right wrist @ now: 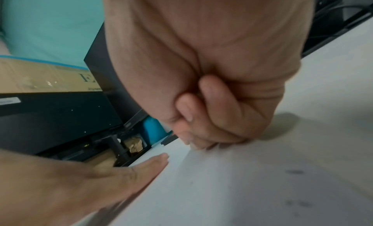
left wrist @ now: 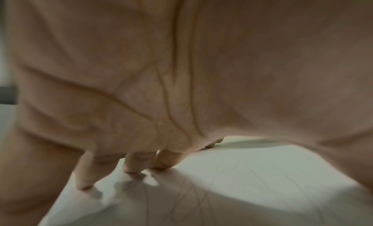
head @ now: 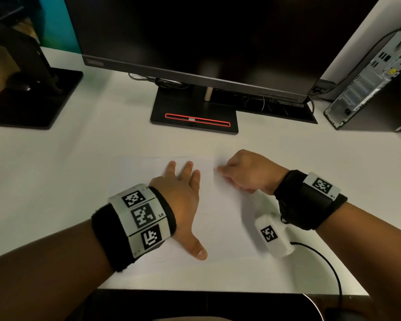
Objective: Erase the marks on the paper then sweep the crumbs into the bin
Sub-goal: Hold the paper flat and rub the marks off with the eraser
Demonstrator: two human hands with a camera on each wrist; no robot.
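A white sheet of paper [head: 218, 216] lies on the white desk [head: 56, 181] in front of me. My left hand [head: 183, 195] rests flat on the sheet, fingers straight and spread, thumb toward me. Thin pencil lines [left wrist: 191, 194] show on the paper [left wrist: 262, 173] below its fingers [left wrist: 133, 162]. My right hand [head: 241, 174] is curled at the sheet's far right part, fingertips pressed down. It pinches a small pale eraser [right wrist: 192, 146], mostly hidden and blurred. Dark specks [right wrist: 294, 172] lie on the paper [right wrist: 222, 189] nearby. The left hand [right wrist: 121, 175] lies beside it.
A black monitor [head: 195, 42] stands at the back on a base [head: 195, 119] with a red-rimmed slot. A computer tower [head: 375, 77] is at the back right and another black stand [head: 33, 98] at the left. A black cable [head: 329, 262] runs along the desk's near right.
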